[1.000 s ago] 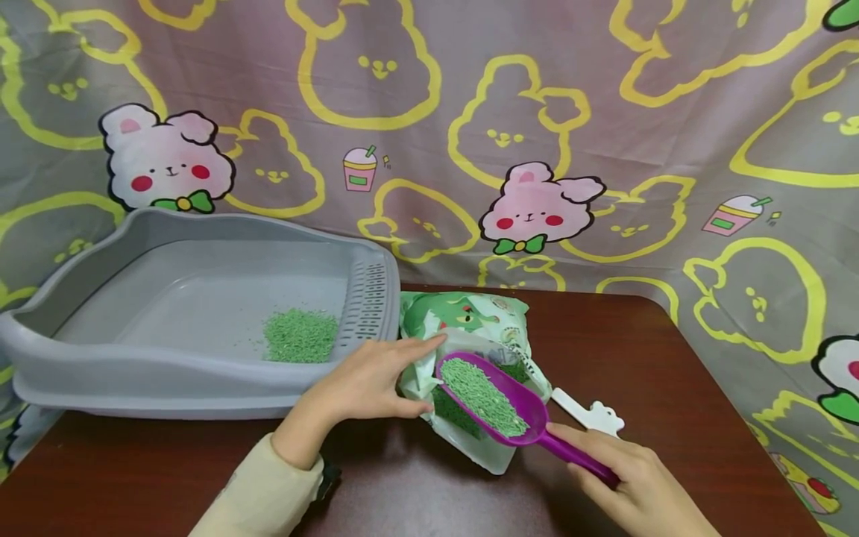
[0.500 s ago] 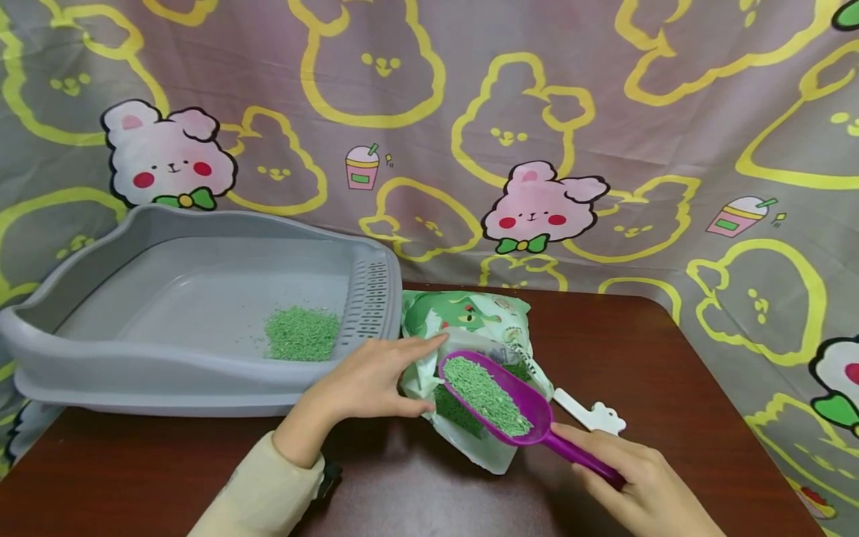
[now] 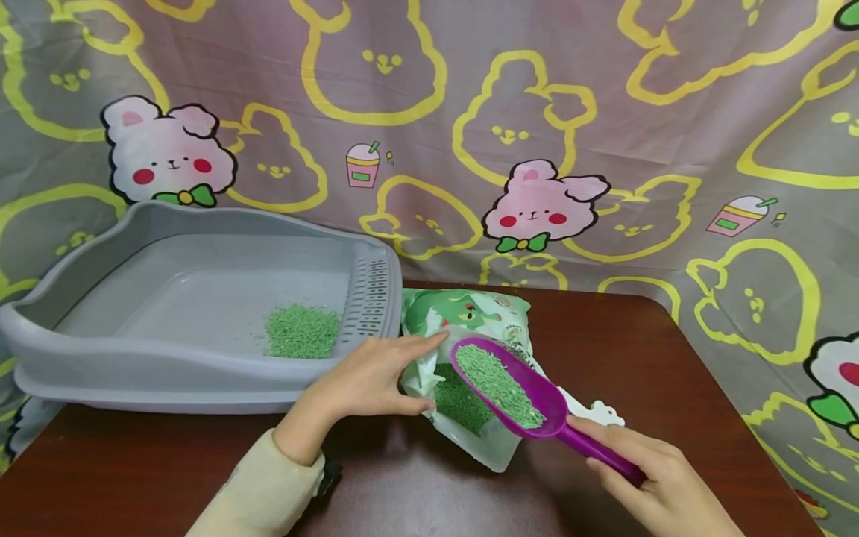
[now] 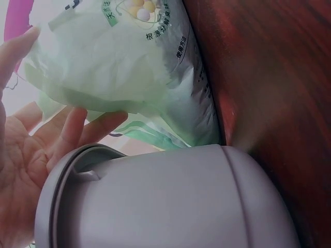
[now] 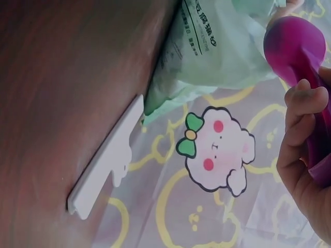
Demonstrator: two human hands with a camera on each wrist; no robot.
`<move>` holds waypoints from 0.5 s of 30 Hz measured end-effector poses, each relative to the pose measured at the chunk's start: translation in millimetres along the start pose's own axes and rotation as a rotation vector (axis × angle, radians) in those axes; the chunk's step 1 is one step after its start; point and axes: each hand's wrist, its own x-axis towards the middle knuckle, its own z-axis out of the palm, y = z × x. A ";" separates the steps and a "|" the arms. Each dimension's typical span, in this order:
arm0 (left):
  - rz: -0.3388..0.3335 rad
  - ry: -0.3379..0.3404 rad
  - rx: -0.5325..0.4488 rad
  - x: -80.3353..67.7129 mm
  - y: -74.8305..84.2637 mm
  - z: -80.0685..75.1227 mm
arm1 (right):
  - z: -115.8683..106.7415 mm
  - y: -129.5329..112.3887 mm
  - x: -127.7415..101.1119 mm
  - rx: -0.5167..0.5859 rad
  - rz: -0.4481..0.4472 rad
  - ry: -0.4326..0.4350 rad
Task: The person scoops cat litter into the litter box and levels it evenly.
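My right hand [image 3: 661,477] grips the handle of a purple scoop [image 3: 553,406], tilted and heaped with green cat litter pellets [image 3: 499,384]. The scoop hangs over the mouth of an opened pale green litter bag [image 3: 493,451], where more pellets [image 3: 459,399] show inside. At the left edge of that mouth is my left hand [image 3: 365,380], thumb and forefinger spread, touching the bag film. In the left wrist view, several fingers [image 4: 72,126] reach along the bag's side. The right wrist view shows the scoop's purple underside [image 5: 292,49] beyond curled fingers [image 5: 305,103].
A grey litter box [image 3: 188,377] stands at the left, with a pile of green pellets [image 3: 302,330] on its floor. A slim white piece with a paw-shaped end [image 3: 600,412] lies right of the bag on the brown table [image 3: 604,343]. A patterned curtain [image 3: 416,74] hangs behind.
My right hand and the loaded scoop have shifted right and slightly up, uncovering more of the pellets in the bag. The left hand has stayed at the bag's edge.
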 end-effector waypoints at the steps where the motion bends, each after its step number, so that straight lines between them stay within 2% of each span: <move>1: 0.000 -0.001 -0.001 -0.1 0.0 -0.1 | -1.1 -0.5 0.0 -0.002 0.013 -0.006; 12: -0.005 -0.001 0.000 -0.2 0.2 0.3 | -13.2 -0.7 1.9 -0.042 0.030 -0.018; 15: -0.006 -0.002 0.004 -0.4 0.7 -0.1 | -16.3 -0.8 4.3 -0.034 0.002 -0.005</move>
